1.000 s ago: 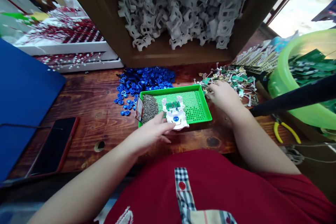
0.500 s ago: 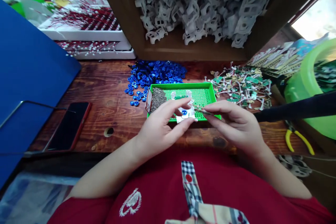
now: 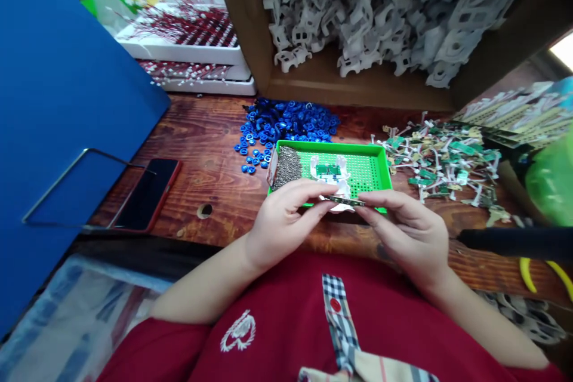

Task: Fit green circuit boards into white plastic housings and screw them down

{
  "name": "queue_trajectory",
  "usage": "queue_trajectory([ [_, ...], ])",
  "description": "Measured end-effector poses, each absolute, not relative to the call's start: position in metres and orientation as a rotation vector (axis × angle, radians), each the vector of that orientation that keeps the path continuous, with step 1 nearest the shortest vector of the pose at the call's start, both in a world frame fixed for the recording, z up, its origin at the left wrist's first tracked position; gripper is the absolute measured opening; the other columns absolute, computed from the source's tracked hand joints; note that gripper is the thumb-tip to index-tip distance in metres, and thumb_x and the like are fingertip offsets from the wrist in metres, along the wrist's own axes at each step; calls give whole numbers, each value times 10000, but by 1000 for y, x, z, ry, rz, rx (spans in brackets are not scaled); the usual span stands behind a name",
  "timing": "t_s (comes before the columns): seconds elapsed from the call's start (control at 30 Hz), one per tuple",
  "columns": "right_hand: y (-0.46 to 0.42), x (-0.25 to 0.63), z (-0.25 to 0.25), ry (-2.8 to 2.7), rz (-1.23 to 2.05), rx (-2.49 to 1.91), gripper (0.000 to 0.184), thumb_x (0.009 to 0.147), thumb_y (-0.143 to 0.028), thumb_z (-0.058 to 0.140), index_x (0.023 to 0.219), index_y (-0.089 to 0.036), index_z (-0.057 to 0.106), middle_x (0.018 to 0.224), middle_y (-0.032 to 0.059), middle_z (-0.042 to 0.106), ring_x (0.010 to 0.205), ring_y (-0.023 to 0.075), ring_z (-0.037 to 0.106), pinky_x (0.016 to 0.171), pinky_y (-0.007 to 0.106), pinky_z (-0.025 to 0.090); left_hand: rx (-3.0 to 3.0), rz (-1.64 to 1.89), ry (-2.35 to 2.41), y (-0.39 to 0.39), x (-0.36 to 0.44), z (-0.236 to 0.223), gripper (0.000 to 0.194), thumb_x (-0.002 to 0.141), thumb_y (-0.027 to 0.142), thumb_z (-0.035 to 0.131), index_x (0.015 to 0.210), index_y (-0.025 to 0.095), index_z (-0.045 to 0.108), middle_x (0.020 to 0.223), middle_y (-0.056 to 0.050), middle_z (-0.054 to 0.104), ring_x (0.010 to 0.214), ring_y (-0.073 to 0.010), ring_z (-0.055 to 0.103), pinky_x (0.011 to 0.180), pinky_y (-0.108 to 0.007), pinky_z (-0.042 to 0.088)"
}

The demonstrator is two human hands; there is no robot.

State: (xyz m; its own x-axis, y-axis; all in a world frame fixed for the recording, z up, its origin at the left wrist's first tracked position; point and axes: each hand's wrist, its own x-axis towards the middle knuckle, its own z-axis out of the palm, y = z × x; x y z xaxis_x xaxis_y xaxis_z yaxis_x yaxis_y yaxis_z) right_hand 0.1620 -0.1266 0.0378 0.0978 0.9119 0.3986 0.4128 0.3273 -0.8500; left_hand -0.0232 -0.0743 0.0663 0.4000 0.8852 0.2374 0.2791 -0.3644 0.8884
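A small circuit board [image 3: 344, 199], seen nearly edge-on, is pinched at its two ends between my hands. My left hand [image 3: 286, 218] grips its left end with thumb and forefinger. On the other end, the thumb and fingers of my right hand [image 3: 407, 230] are closed. Just beyond the board, a white plastic housing [image 3: 342, 186] with a green circuit board [image 3: 328, 171] in it lies in the green tray [image 3: 384, 170], its near part partly hidden by my fingers and the held board. Many small screws [image 3: 287, 167] fill the tray's left end.
Behind the tray lies a pile of blue parts [image 3: 290, 119]; loose circuit boards with white leads [image 3: 447, 158] spread to the right. A carton of white plastic parts [image 3: 358, 12] stands at the back. A phone [image 3: 147, 194], black bar [image 3: 514, 242] and yellow-handled pliers [image 3: 528, 274] flank the workspace.
My right hand has come from the board pile to the middle with a circuit board. My left hand has left the white housing and now grips the board's other end. The view has shifted.
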Motion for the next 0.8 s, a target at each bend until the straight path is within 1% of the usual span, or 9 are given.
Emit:
queue_trajectory([
  [0.1, -123, 164, 38, -1565, 577, -1240, 261, 783, -100, 633, 978, -273, 634, 891, -45, 634, 834, 59, 587, 787, 177, 493, 1898, 998, 958, -70, -27, 64, 160, 795, 212, 628, 938, 222, 700, 955, -51, 656, 894, -164, 611, 833, -311, 500],
  [0.17, -120, 165, 39, -1621, 600, -1240, 223, 787, -114, 634, 954, -262, 633, 885, -33, 622, 854, 73, 576, 794, 193, 482, 1893, 998, 955, -68, -29, 61, 144, 805, 209, 615, 923, 214, 698, 922, -50, 646, 867, -154, 612, 801, -298, 509],
  [0.33, -116, 168, 41, -1693, 647, -1244, 179, 796, -155, 632, 935, -267, 635, 870, -17, 605, 820, 83, 574, 721, 188, 490, 1887, 977, 957, -70, -30, 55, 120, 815, 197, 596, 877, 173, 697, 824, -52, 636, 804, -144, 617, 745, -275, 513],
  [0.4, -116, 168, 40, -1694, 626, -1240, 187, 799, -162, 624, 947, -276, 636, 893, -9, 612, 846, 100, 582, 749, 212, 504, 1896, 902, 942, -70, -31, 58, 118, 811, 220, 600, 864, 176, 696, 824, -52, 649, 812, -150, 621, 761, -281, 509],
  [0.47, -118, 170, 38, -1676, 624, -1250, 185, 798, -177, 623, 945, -287, 642, 901, -6, 630, 845, 119, 596, 766, 245, 518, 1914, 755, 884, -62, -36, 63, 152, 789, 259, 630, 904, 181, 693, 891, -55, 678, 848, -163, 628, 799, -293, 501],
  [0.57, -120, 173, 34, -1488, 634, -1383, 176, 761, -240, 665, 926, -302, 660, 895, 3, 653, 810, 156, 618, 750, 298, 534, 1926, 592, 978, -27, -55, 67, 223, 766, 286, 646, 964, 194, 687, 969, -49, 699, 865, -174, 635, 817, -303, 487],
  [0.63, -119, 175, 32, -1272, 617, -1495, 214, 715, -278, 707, 923, -310, 672, 926, 25, 656, 821, 188, 624, 740, 333, 537, 1889, 742, 1403, 12, -75, 65, 178, 818, 270, 559, 899, 182, 690, 918, -48, 700, 838, -168, 633, 807, -301, 481],
  [0.7, -118, 176, 29, -1093, 601, -1518, 270, 678, -291, 735, 940, -322, 677, 954, 44, 650, 823, 204, 621, 736, 359, 532, 1877, 796, 1613, 55, -95, 56, 225, 832, 197, 505, 980, 130, 660, 1009, -101, 671, 932, -208, 609, 881, -359, 446],
  [0.8, -113, 175, 23, -995, 585, -1451, 289, 657, -290, 745, 937, -331, 683, 938, 56, 640, 790, 209, 607, 750, 399, 512, 1904, 704, 1699, 106, -114, 36, 181, 808, 156, 554, 945, 93, 654, 989, -116, 662, 983, -233, 593, 935, -400, 422],
])
